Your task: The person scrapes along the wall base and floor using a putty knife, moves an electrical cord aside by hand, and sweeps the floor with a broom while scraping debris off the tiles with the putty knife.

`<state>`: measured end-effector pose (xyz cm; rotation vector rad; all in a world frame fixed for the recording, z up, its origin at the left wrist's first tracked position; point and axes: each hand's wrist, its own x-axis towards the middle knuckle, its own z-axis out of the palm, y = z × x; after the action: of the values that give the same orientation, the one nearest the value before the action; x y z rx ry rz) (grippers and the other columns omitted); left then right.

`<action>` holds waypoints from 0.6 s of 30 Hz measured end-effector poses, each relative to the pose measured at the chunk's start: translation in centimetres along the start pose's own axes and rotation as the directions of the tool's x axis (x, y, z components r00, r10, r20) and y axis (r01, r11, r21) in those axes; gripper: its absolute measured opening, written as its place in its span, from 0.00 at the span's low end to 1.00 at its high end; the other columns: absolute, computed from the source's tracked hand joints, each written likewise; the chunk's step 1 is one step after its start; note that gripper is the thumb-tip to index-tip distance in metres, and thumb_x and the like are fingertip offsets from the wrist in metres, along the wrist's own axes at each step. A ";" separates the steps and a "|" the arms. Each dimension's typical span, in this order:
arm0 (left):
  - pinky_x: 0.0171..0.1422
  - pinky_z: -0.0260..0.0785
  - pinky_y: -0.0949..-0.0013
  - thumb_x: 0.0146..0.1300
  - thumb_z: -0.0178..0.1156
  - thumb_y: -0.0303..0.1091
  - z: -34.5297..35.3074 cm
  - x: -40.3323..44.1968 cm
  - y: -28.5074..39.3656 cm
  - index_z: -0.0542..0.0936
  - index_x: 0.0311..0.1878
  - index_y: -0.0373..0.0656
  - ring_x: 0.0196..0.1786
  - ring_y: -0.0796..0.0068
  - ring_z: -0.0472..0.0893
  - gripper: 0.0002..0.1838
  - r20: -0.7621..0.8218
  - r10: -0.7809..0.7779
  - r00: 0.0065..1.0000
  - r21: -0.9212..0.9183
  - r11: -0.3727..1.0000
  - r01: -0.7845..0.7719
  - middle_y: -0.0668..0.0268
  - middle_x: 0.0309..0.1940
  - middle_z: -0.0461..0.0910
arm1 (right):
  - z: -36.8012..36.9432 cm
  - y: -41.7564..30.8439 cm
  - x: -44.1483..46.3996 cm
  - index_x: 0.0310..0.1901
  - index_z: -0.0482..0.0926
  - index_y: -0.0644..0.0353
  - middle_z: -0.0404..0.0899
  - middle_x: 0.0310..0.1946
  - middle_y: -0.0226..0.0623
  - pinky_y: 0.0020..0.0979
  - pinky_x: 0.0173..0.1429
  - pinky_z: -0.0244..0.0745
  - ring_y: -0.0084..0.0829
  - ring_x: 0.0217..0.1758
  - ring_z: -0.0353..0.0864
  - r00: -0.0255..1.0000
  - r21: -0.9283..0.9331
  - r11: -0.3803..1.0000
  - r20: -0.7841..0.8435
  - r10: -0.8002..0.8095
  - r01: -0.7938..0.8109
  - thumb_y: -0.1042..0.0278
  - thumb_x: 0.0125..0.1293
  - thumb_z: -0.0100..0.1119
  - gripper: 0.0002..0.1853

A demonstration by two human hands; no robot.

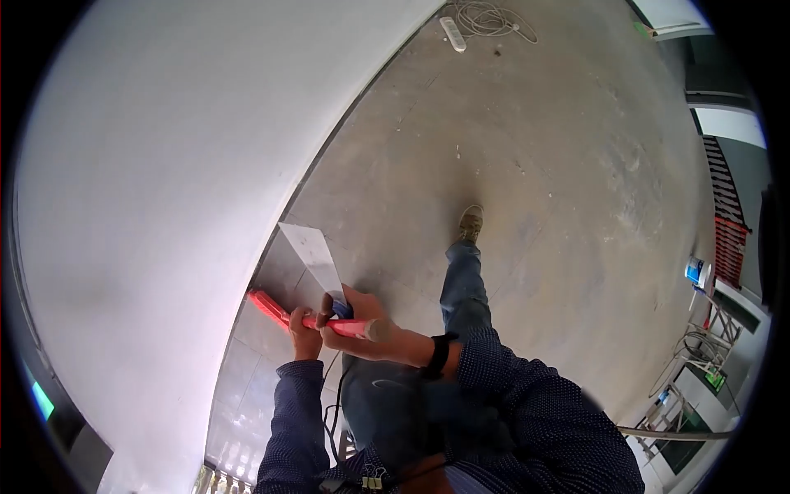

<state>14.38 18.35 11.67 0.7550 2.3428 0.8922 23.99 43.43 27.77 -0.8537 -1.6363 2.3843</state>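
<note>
One red tool (350, 328) is gripped in the left hand (305, 339); the right hand (368, 317) has fingers closed round a scraper (314, 253), both above the floor (543, 272). What's done or left, I can't tell.

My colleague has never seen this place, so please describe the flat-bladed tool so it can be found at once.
Start from the big white wall on the left; beside its bottom edge, find the right hand with the black wristband. The flat-bladed tool sticks up from that hand. Unlike the red tool, its blade is pale and widens toward the wall.
</note>
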 end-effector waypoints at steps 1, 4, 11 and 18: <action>0.42 0.71 0.61 0.49 0.68 0.24 1.7 2.1 3.5 0.75 0.34 0.41 0.36 0.58 0.79 0.11 -0.047 -0.089 0.995 -0.080 0.993 0.085 0.61 0.30 0.78 | -2.5 0.4 0.5 0.41 0.73 0.61 0.82 0.34 0.29 0.25 0.44 0.76 0.17 0.38 0.78 1.000 0.096 0.995 0.012 0.028 -0.029 0.72 0.59 0.63 0.11; 0.45 0.70 0.56 0.48 0.62 0.17 8.5 8.8 10.7 0.76 0.35 0.42 0.38 0.50 0.79 0.11 0.004 -0.057 0.998 0.108 0.993 0.056 0.56 0.32 0.79 | -12.6 -3.4 2.8 0.41 0.71 0.62 0.82 0.36 0.30 0.20 0.40 0.75 0.14 0.37 0.77 0.982 0.314 0.943 -0.106 0.153 -0.113 0.74 0.60 0.63 0.11; 0.45 0.71 0.52 0.50 0.61 0.18 26.2 24.5 30.1 0.78 0.35 0.42 0.40 0.48 0.80 0.10 -0.039 0.194 0.980 0.010 0.981 -0.194 0.57 0.32 0.81 | -36.7 -13.4 5.9 0.40 0.68 0.61 0.83 0.32 0.40 0.19 0.28 0.72 0.16 0.21 0.73 0.891 0.263 0.962 -0.450 0.052 0.077 0.80 0.58 0.59 0.11; 0.55 0.60 0.52 0.46 0.65 0.23 36.9 31.6 45.7 0.79 0.37 0.47 0.48 0.53 0.75 0.13 0.090 0.319 0.943 -0.119 0.944 -0.308 0.62 0.37 0.79 | -49.9 -20.0 0.5 0.42 0.67 0.60 0.84 0.35 0.45 0.25 0.27 0.75 0.19 0.14 0.70 0.699 -0.130 0.950 -0.649 -0.299 0.286 0.74 0.60 0.57 0.11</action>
<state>29.43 83.30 11.94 1.1256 2.0967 1.0677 45.17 92.64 32.73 -1.1645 -1.3561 1.5692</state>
